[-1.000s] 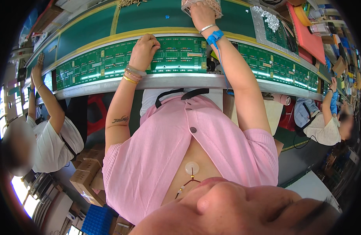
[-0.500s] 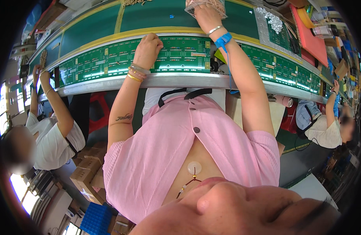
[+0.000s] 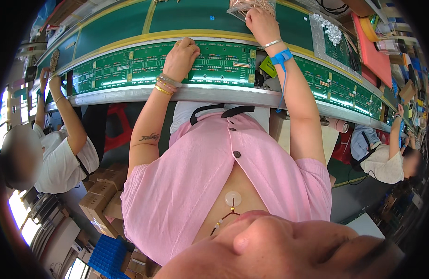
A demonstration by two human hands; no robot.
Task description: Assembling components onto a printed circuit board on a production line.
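Note:
A long green circuit board [image 3: 149, 69] lies in the metal rail in front of me, with small parts in rows across it. Over its right part rests my left hand [image 3: 183, 58], fingers curled together; whatever they hold is hidden. Farther off, my right hand [image 3: 263, 27] is closed at the near edge of a clear plastic bag [image 3: 251, 5] full of thin copper-coloured pieces. Its fingertips are bent out of sight, so I cannot make out what is in them. A blue wrist strap [image 3: 282, 56] with a cord circles my right wrist.
Another green board [image 3: 335, 86] lies right of a gap holding a yellow-green item [image 3: 268, 67]. White small parts [image 3: 328, 30] are heaped at far right, near a red-pink sheet [image 3: 370, 49]. A small blue piece [image 3: 212, 18] lies on the green surface. Co-workers sit at both sides.
My right hand has drawn back from over the bag to its near edge, its fingers now curled. The left hand stays over the board, slightly turned. The whole view has shifted a little.

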